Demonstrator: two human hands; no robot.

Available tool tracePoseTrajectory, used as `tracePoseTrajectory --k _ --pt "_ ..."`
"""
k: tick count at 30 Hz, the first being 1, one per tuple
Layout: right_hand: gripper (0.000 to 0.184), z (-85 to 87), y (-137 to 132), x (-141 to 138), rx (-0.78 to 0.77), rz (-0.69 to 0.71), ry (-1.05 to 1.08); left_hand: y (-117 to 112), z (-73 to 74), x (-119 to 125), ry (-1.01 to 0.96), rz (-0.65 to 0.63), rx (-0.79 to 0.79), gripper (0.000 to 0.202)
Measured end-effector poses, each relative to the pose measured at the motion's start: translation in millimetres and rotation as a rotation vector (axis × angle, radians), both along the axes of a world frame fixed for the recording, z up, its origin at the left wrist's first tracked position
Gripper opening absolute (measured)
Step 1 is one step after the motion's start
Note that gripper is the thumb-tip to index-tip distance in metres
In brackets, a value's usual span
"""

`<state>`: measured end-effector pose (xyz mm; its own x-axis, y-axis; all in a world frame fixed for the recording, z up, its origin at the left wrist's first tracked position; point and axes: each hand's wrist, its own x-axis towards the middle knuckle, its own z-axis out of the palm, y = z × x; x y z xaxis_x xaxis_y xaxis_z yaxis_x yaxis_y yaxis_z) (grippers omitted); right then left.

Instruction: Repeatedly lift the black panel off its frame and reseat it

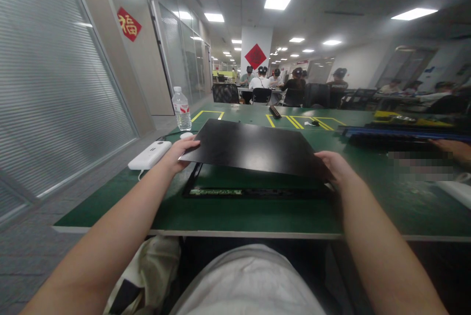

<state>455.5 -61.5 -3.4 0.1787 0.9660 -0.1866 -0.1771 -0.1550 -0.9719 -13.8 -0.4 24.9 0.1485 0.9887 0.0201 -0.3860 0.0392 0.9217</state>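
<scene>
A thin, glossy black rectangular panel (pixel 253 148) is held by its two short sides above the green table (pixel 235 219). My left hand (pixel 180 153) grips its left edge, fingers closed near the front corner. At the right edge, my right hand (pixel 335 167) is closed on the panel. Below it lies a black rectangular frame (pixel 283 193), with a strip of green circuit board (pixel 217 192) along its front left side. The panel hides the far part of the frame. Whether panel and frame touch at the right cannot be made out.
A water bottle (pixel 181 111) and a white power bank (pixel 150 155) with cables stand at the left. A dark slotted strip (pixel 274 112) lies by yellow tape lines at the back. On the right, another person's hand (pixel 454 150) is near a long dark blue-black part (pixel 401 137).
</scene>
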Motion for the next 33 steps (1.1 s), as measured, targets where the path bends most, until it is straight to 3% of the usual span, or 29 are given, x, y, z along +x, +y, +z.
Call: tracePoseTrajectory --k 6,15,22,33 --pt "0.018 -2.1 7 2 -0.009 -0.145 0.078 -3 2.6 -3 0.101 0.097 0.042 0.027" --pt "0.025 -3.4 2 -3 0.063 -0.321 -0.198 -7 -1.9 3 0.249 0.082 0.077 0.030" --pt "0.036 -8.3 6 -2 0.076 -0.386 -0.411 -10 -4.9 8 0.289 0.079 0.053 0.029" --pt "0.035 -19.2 13 5 0.076 -0.389 -0.447 -4 -12.2 7 0.414 0.031 0.026 0.026"
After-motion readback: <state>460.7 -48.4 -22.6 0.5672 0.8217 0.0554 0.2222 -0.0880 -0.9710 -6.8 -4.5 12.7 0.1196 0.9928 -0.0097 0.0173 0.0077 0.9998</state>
